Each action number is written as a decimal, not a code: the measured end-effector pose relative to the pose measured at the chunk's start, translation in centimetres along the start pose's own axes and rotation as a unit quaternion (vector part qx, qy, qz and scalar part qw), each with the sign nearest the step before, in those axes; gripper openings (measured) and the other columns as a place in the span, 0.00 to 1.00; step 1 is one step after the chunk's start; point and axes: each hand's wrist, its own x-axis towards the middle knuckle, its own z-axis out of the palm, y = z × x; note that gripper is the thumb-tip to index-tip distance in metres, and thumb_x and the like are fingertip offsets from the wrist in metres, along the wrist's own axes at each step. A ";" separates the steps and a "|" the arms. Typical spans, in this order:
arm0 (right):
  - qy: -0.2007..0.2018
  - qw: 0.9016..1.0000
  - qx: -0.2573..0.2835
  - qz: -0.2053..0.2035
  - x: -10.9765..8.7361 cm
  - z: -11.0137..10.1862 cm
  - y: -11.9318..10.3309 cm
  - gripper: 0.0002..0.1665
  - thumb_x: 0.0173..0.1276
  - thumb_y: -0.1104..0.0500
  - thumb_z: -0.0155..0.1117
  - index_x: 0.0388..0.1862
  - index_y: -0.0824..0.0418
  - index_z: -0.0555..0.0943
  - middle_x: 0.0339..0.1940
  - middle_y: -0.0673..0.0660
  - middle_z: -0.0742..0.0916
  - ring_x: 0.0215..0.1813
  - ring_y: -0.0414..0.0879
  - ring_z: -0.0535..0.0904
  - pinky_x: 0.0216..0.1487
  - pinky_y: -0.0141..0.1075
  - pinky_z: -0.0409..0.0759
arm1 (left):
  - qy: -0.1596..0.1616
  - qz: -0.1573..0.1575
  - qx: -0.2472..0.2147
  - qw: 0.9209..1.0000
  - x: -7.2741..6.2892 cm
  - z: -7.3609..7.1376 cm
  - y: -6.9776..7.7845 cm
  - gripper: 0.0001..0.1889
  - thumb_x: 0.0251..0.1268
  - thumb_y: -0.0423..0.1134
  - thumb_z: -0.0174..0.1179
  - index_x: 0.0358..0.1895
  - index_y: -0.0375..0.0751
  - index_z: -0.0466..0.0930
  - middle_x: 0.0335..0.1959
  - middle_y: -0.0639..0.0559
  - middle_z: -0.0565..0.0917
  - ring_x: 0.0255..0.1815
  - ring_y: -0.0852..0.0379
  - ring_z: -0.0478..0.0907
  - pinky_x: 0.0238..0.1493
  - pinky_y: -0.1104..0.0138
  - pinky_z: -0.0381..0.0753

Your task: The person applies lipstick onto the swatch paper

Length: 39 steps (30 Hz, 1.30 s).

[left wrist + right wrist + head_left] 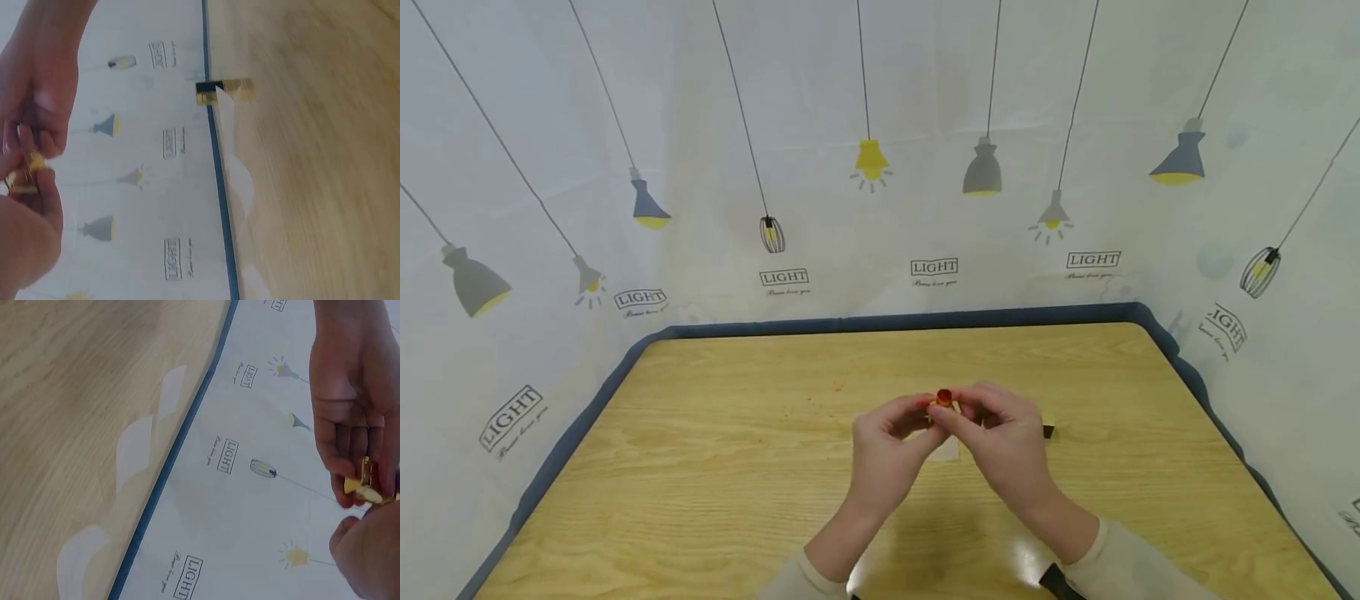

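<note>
Above the middle of the table, a small gold tube with a round red end, which looks like a lipstick [944,397], is held between both hands. My left hand [887,454] pinches it from the left with thumb and fingers. From the right, my right hand [1011,442] pinches it too, its thumb across the near side. Shiny gold parts of the lipstick [359,487] show between the fingers in the right wrist view, and its gold body [24,181] in the left wrist view. Fingers hide much of it. Some fingertips look reddish.
A gold-and-black box [225,92] lies on the wooden table [715,467], partly behind my right hand in the head view. Below the hands lies a white sheet [946,451]. Small red marks [838,386] dot the tabletop. A lamp-printed curtain [820,167] surrounds the table.
</note>
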 end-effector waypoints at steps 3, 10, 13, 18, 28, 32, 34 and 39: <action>-0.066 0.998 0.009 0.004 0.4 -0.7 0.0 0.06 0.67 0.68 0.76 0.42 0.62 0.91 0.28 0.46 0.82 0.26 0.39 0.71 0.23 0.33 0.71 | -0.071 -0.038 -0.043 0.996 0.4 -1.3 -0.1 0.15 0.65 0.32 0.75 0.53 0.31 0.89 0.51 0.35 0.91 0.45 0.64 0.90 0.51 0.67 0.91; -0.179 0.982 0.063 0.002 1.0 -1.8 -0.3 0.10 0.74 0.67 0.70 0.50 0.68 0.91 0.35 0.46 0.86 0.28 0.43 0.74 0.25 0.34 0.76 | -0.184 -0.044 -0.101 0.977 1.1 -3.2 -0.2 0.20 0.68 0.31 0.72 0.58 0.22 0.83 0.51 0.45 0.92 0.44 0.61 0.91 0.49 0.62 0.93; -0.159 0.986 0.050 -0.007 1.0 -1.6 -0.4 0.09 0.72 0.67 0.71 0.48 0.67 0.92 0.33 0.47 0.86 0.27 0.43 0.72 0.24 0.34 0.74 | -0.157 -0.025 -0.081 0.984 1.0 -2.7 -0.1 0.19 0.67 0.32 0.74 0.56 0.23 0.85 0.51 0.39 0.92 0.46 0.64 0.91 0.52 0.62 0.92; -0.110 0.993 0.032 -0.024 0.7 -1.2 -0.3 0.08 0.69 0.70 0.73 0.46 0.68 0.93 0.31 0.48 0.87 0.27 0.41 0.73 0.24 0.33 0.74 | -0.058 0.026 -0.033 0.997 0.4 -1.2 0.2 0.14 0.63 0.31 0.76 0.50 0.30 0.91 0.48 0.32 0.91 0.45 0.65 0.90 0.54 0.65 0.91; -0.028 0.998 0.000 -0.051 0.5 -0.1 -0.6 0.08 0.65 0.70 0.77 0.43 0.65 0.94 0.29 0.51 0.88 0.23 0.40 0.70 0.21 0.32 0.70 | 0.058 0.128 0.027 0.990 -0.5 1.0 0.2 0.09 0.64 0.30 0.75 0.45 0.34 0.92 0.41 0.39 0.94 0.39 0.61 0.90 0.46 0.64 0.93; -0.114 0.993 0.003 -0.024 1.3 -1.6 -1.3 0.08 0.69 0.66 0.75 0.46 0.64 0.93 0.30 0.49 0.85 0.28 0.42 0.71 0.23 0.35 0.70 | -0.064 0.011 -0.075 0.995 0.2 -1.0 0.8 0.17 0.63 0.29 0.75 0.53 0.25 0.87 0.48 0.39 0.93 0.44 0.62 0.91 0.49 0.65 0.92; -0.176 0.984 0.002 -0.001 1.9 -2.5 -1.8 0.10 0.72 0.62 0.73 0.49 0.62 0.93 0.31 0.47 0.83 0.29 0.43 0.70 0.24 0.36 0.70 | -0.133 -0.028 -0.113 0.984 0.6 -2.1 0.9 0.21 0.64 0.31 0.75 0.56 0.20 0.84 0.49 0.47 0.93 0.46 0.62 0.91 0.49 0.64 0.92; -0.278 0.960 0.028 0.015 2.4 -3.5 -2.0 0.12 0.75 0.60 0.71 0.51 0.62 0.93 0.32 0.49 0.82 0.29 0.45 0.71 0.26 0.36 0.71 | -0.229 -0.037 -0.132 0.964 1.2 -3.3 1.1 0.25 0.65 0.35 0.76 0.53 0.14 0.80 0.44 0.62 0.92 0.45 0.62 0.91 0.48 0.64 0.92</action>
